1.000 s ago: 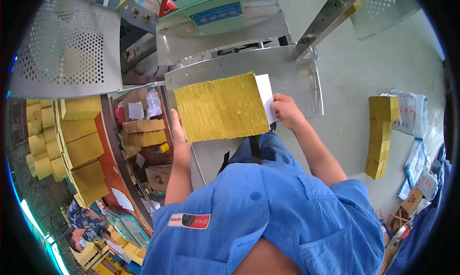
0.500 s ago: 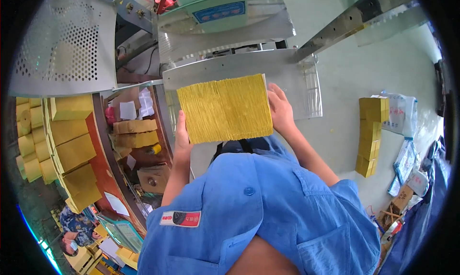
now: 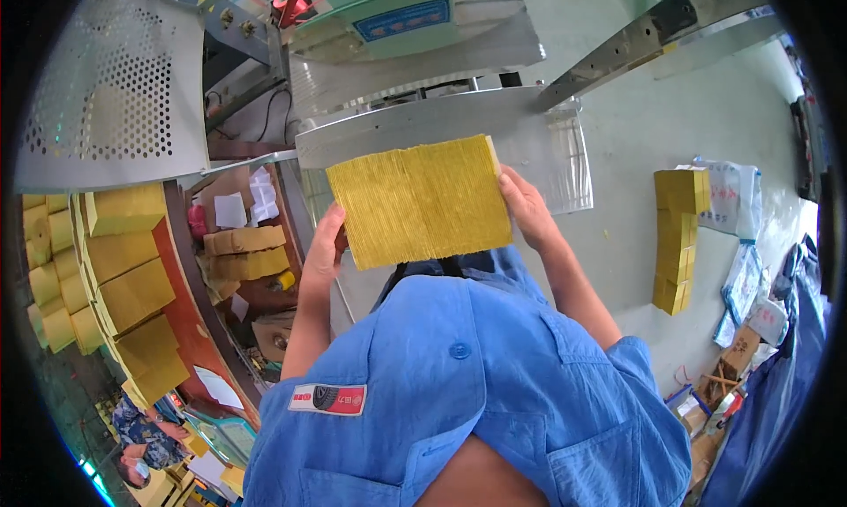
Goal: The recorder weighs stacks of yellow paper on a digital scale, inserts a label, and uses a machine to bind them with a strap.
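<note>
A thick block of gold paper sheets (image 3: 422, 202), its ridged edges facing up, is held between my two hands in front of my body. My left hand (image 3: 327, 242) presses its left end near the lower corner, thumb along the side. At the opposite end, my right hand (image 3: 529, 209) is closed against the side, its fingertips partly hidden behind the block. Beyond the block lies a grey metal machine table (image 3: 379, 129), partly covered by it.
Gold stacks (image 3: 132, 282) fill a shelf at left, beside a reddish bench (image 3: 190, 330) with papers and brown bundles. A perforated metal panel (image 3: 106, 110) stands far left, a metal beam (image 3: 644, 44) far right. More gold blocks (image 3: 675, 242) line the floor; a person (image 3: 146, 436) sits lower left.
The block has tilted slightly, its right end shifting a little right and nearer me. My left hand has slid outward along its end; my right hand has moved slightly nearer me.
</note>
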Available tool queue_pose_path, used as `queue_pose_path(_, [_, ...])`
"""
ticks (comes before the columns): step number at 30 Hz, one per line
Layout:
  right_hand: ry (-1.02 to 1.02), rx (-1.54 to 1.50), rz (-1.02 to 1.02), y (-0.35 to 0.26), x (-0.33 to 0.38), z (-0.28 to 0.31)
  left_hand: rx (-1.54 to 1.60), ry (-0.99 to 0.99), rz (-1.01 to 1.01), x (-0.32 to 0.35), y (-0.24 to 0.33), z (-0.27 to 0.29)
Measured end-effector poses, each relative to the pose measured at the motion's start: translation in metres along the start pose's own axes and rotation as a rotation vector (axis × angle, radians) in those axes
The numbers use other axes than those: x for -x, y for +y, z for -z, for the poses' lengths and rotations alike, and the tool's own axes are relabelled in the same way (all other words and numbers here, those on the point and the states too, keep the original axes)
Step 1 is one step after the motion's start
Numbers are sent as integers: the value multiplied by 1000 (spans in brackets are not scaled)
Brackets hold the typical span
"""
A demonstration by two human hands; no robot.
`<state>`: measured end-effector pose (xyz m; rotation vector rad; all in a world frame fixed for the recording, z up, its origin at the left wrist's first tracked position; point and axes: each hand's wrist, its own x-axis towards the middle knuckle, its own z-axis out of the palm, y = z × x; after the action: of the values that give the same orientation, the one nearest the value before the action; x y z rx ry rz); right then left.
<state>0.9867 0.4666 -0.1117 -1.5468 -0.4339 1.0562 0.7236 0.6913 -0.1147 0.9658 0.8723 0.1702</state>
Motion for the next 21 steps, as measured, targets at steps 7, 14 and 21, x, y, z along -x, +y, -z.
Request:
queue_pose_path(7, [-79, -35, 37, -2, 2, -3, -44, -35, 36, -1, 5, -15])
queue_pose_path(14, [-4, 276, 7, -18, -23, 21, -48, 37, -18, -22, -11, -57])
queue_pose_path(21, [-55, 203, 28, -17, -32, 44, 21, 115, -85, -31, -17, -71])
